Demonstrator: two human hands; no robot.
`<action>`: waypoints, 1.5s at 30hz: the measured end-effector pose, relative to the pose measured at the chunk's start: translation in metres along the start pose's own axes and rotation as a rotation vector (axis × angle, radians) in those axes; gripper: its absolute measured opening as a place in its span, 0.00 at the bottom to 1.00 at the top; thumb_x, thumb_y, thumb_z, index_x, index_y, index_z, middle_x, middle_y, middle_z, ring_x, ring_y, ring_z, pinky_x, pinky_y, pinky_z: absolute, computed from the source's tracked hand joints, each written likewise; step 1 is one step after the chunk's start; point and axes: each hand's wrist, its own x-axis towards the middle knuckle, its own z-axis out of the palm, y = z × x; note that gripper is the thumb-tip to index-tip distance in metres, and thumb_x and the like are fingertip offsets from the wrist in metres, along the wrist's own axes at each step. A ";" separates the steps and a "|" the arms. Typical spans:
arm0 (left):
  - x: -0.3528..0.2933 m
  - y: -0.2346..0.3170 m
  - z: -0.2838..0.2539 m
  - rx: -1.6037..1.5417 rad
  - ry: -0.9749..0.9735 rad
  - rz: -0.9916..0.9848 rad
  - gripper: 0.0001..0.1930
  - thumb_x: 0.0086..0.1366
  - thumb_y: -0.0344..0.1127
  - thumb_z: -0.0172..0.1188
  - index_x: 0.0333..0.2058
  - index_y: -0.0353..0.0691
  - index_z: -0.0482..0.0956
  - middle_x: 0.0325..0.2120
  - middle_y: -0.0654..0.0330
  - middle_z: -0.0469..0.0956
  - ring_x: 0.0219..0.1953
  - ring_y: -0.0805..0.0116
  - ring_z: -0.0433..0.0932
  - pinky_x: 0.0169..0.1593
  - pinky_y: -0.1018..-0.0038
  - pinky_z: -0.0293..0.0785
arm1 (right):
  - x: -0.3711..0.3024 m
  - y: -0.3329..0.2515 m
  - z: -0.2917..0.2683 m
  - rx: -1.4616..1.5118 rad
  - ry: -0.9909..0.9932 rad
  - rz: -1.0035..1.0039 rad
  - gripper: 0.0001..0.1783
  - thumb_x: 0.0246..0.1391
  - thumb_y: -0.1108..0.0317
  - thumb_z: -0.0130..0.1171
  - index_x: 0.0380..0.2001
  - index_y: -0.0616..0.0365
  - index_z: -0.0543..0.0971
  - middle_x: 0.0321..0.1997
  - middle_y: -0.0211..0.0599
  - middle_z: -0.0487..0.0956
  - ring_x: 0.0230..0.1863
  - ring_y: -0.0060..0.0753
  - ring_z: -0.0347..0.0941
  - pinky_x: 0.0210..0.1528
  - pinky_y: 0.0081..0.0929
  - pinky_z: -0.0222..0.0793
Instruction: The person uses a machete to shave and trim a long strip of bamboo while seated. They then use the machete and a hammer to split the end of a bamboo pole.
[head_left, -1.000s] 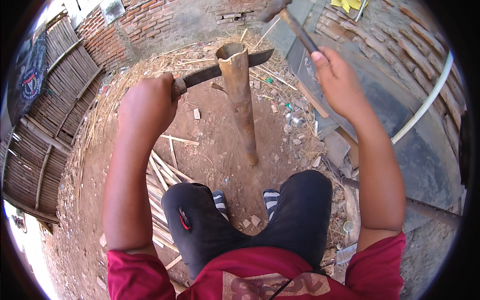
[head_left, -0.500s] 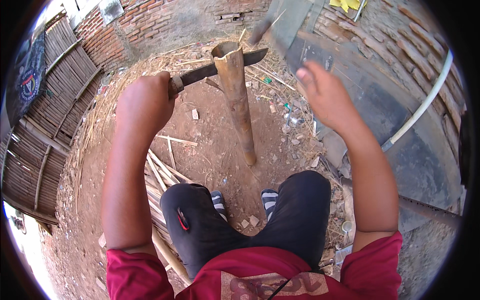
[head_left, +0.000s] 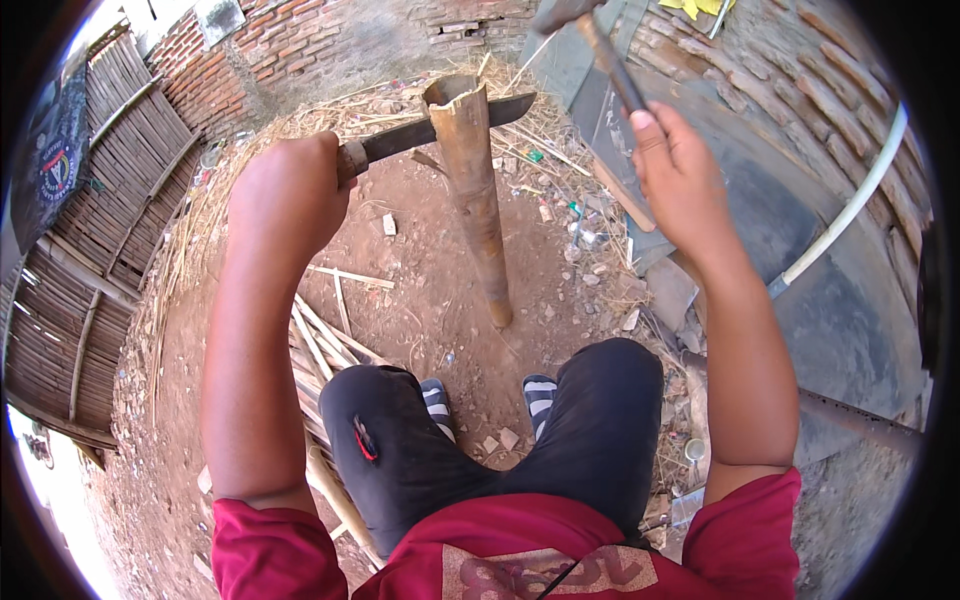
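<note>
Bare ground [head_left: 430,270] runs back to the foot of the brick wall [head_left: 300,48], and well in from that far edge the bamboo [head_left: 478,200] stands on end, just ahead of the feet [head_left: 540,400]. It is a hollow length, ragged at its open top rim; I'd judge it light for its bulk, stiff, hard and a little slick outside, yet apt to split along the grain. Best to take it round the middle, clear of that splintery rim; neither hand is on it. Left of the feet, pale strips [head_left: 318,345] lie in a loose heap, thin and probably springy. Across the bamboo, just below the rim, goes the knife [head_left: 400,138], its tip poking out on the right; from here I can't be sure whether it sits in a split or passes behind. It looks rigid and fairly weighty, a thing to hold by the handle alone, where the left hand [head_left: 290,185] is wrapped tight. The hammer [head_left: 607,58] is up to the right, apart from the knife, head-heavy I'd guess, and the right hand [head_left: 680,170] clasps it low on its handle, the sensible place. The two hands are well apart.
</note>
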 end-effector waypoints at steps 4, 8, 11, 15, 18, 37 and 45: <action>0.006 0.004 0.004 0.000 -0.018 -0.007 0.12 0.61 0.41 0.71 0.34 0.38 0.83 0.29 0.48 0.85 0.36 0.46 0.85 0.43 0.52 0.79 | -0.008 -0.049 -0.005 0.185 0.034 -0.084 0.20 0.75 0.55 0.50 0.49 0.64 0.78 0.25 0.46 0.79 0.27 0.43 0.78 0.32 0.38 0.70; 0.005 0.005 0.000 -0.038 -0.011 0.002 0.12 0.61 0.41 0.72 0.32 0.38 0.84 0.30 0.48 0.85 0.36 0.47 0.85 0.43 0.54 0.80 | -0.022 -0.061 0.033 0.011 -0.173 -0.239 0.19 0.75 0.56 0.50 0.44 0.63 0.77 0.23 0.48 0.78 0.25 0.48 0.78 0.29 0.41 0.70; 0.005 0.011 -0.002 -0.027 -0.014 -0.014 0.12 0.60 0.41 0.72 0.32 0.38 0.85 0.30 0.48 0.85 0.35 0.47 0.85 0.43 0.54 0.80 | -0.016 -0.060 0.031 -0.013 -0.142 -0.257 0.18 0.75 0.56 0.50 0.43 0.63 0.76 0.22 0.50 0.78 0.25 0.55 0.79 0.29 0.46 0.70; 0.001 0.007 0.003 -0.034 0.000 -0.010 0.12 0.60 0.41 0.72 0.32 0.37 0.85 0.30 0.48 0.85 0.35 0.47 0.85 0.43 0.54 0.80 | -0.013 -0.073 0.022 0.103 -0.055 -0.163 0.18 0.74 0.57 0.50 0.43 0.63 0.76 0.24 0.52 0.79 0.28 0.60 0.79 0.32 0.51 0.71; 0.001 0.006 0.001 -0.034 -0.021 -0.027 0.12 0.60 0.41 0.72 0.32 0.37 0.85 0.30 0.47 0.85 0.35 0.46 0.85 0.43 0.54 0.80 | -0.027 -0.059 0.040 -0.030 -0.186 -0.249 0.18 0.74 0.57 0.50 0.44 0.63 0.77 0.23 0.50 0.79 0.26 0.56 0.78 0.30 0.48 0.71; -0.003 0.010 0.001 -0.054 -0.109 -0.042 0.14 0.59 0.42 0.74 0.35 0.37 0.85 0.31 0.47 0.85 0.37 0.46 0.85 0.45 0.54 0.80 | -0.035 -0.059 0.040 -0.081 -0.187 -0.249 0.18 0.74 0.56 0.50 0.40 0.63 0.75 0.23 0.55 0.78 0.27 0.61 0.78 0.30 0.51 0.70; -0.005 0.012 0.000 -0.051 -0.097 -0.048 0.15 0.58 0.42 0.74 0.36 0.37 0.86 0.32 0.47 0.86 0.37 0.46 0.85 0.45 0.55 0.81 | -0.017 -0.080 0.019 0.016 -0.066 -0.186 0.19 0.73 0.57 0.51 0.40 0.66 0.75 0.22 0.55 0.78 0.26 0.63 0.78 0.30 0.51 0.70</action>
